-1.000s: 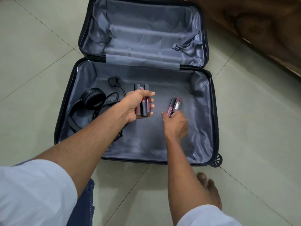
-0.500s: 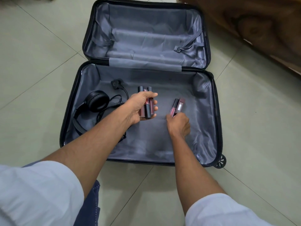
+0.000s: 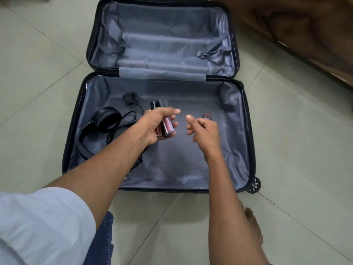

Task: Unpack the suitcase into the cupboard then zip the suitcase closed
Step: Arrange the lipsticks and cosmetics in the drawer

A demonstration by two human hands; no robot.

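left hand (image 3: 156,125) gripping lip gloss tubes (image 3: 165,123), open suitcase (image 3: 246,131)

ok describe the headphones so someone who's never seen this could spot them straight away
Start at the open suitcase on the tiled floor and take its nearer half. The headphones lie against that half's left wall, left of the left hand, which holds small tubes. They are the one large black thing there: a round padded ear cup on a curved band, with a thin black cable beside it.
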